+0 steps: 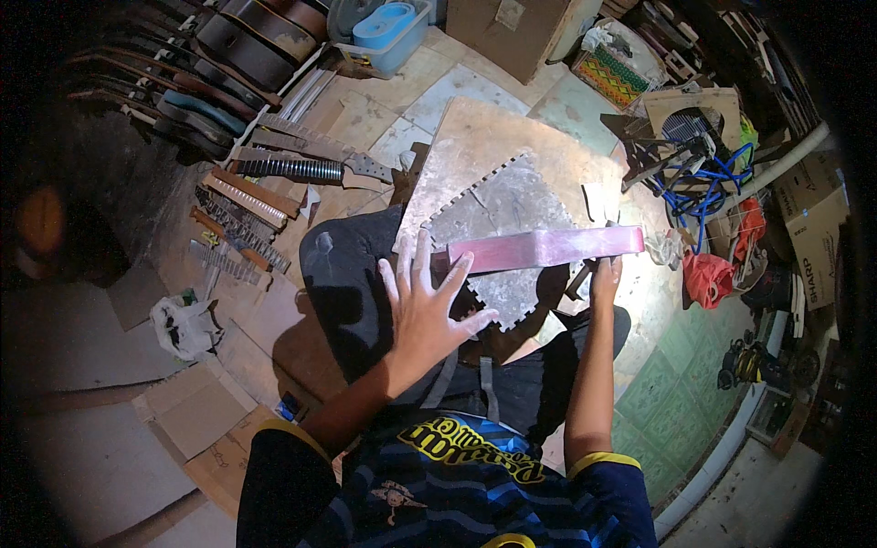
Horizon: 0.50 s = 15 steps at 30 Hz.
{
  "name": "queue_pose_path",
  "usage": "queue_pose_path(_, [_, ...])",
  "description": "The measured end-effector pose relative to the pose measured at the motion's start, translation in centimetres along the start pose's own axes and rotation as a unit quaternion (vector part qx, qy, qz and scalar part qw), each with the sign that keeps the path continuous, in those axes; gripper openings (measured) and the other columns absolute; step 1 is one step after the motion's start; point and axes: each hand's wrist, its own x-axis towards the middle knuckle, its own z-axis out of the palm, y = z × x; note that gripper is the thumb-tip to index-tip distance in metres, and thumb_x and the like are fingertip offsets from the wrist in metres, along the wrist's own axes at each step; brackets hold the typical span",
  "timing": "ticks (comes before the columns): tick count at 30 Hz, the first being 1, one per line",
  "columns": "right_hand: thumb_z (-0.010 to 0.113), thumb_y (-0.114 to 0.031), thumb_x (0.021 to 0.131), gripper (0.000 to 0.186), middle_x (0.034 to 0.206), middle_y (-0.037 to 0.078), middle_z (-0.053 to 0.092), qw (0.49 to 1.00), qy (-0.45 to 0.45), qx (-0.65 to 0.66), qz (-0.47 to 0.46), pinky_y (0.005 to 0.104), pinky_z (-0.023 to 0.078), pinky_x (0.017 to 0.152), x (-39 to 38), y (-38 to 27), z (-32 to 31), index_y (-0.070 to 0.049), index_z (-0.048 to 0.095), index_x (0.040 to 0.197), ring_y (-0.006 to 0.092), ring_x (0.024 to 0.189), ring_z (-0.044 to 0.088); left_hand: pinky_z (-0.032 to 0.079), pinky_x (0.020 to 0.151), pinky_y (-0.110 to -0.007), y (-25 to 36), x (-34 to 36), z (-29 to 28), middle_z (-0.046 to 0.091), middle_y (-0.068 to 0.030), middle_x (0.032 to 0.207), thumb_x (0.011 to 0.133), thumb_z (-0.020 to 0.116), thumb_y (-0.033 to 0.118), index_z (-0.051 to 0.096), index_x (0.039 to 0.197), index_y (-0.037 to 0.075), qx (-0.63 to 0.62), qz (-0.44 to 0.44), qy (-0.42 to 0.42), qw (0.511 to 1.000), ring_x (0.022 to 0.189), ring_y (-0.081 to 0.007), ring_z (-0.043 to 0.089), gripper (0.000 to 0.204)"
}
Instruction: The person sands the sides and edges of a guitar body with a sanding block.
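Observation:
A long pink bar-shaped piece (585, 241), dusted pale in places, lies crosswise in front of me; its exact kind I cannot tell. My right hand (606, 279) grips its right end from the near side, with the fingers partly hidden. At the left end, my left hand (429, 306) is spread, its index fingertip against the piece. Beneath it is a grey foam mat (498, 205) with toothed edges, resting on a worn board (484, 128). A pale flat-bladed object (598, 203) lies just beyond the right end.
To the left lie several guitar necks (292, 170), with a rack of dark guitar bodies (242, 46) behind. A blue tub (388, 55) stands at the far side. On the right are tangled blue cords (703, 187), a red bag (708, 279) and cardboard (813, 237). A white plastic bag (183, 324) lies left.

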Motion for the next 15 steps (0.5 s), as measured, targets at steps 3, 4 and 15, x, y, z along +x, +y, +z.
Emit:
queue_pose_path(3, [0.044, -0.009, 0.103, 0.045, 0.126, 0.015, 0.063, 0.999, -0.004, 0.025, 0.034, 0.0353, 0.055, 0.088, 0.0, -0.5, 0.2, 0.003, 0.049, 0.146, 0.0224, 0.107, 0.063, 0.006, 0.115, -0.078, 1.4, 0.7, 0.8, 0.021, -0.0332, 0.164, 0.076, 0.079, 0.065, 0.05, 0.153, 0.023, -0.026, 0.02, -0.005, 0.999, 0.153, -0.0535, 0.014, 0.092])
queue_pose_path(4, [0.045, -0.008, 0.102, 0.046, 0.127, 0.015, 0.062, 0.999, -0.002, 0.039, 0.036, 0.0355, 0.055, 0.088, -0.1, -0.9, 0.4, 0.003, 0.049, 0.146, 0.0229, 0.108, 0.063, 0.005, 0.114, -0.079, 2.0, 1.0, 1.1, 0.021, -0.0329, 0.164, 0.077, 0.077, 0.066, 0.048, 0.154, 0.024, -0.038, 0.028, -0.007, 0.999, 0.153, -0.053, 0.014, 0.093])
queue_pose_path(15, [0.045, -0.009, 0.1, 0.051, 0.139, 0.017, 0.057, 0.994, -0.004, 0.092, 0.06, 0.0363, 0.055, 0.094, -0.2, -3.2, 1.5, 0.002, 0.046, 0.15, 0.0267, 0.121, 0.059, 0.018, 0.125, -0.058, 8.2, 6.8, 5.6, 0.023, -0.0301, 0.165, 0.073, 0.076, 0.07, 0.021, 0.158, -0.01, -0.077, 0.142, 0.018, 0.987, 0.154, -0.0443, 0.02, 0.129])
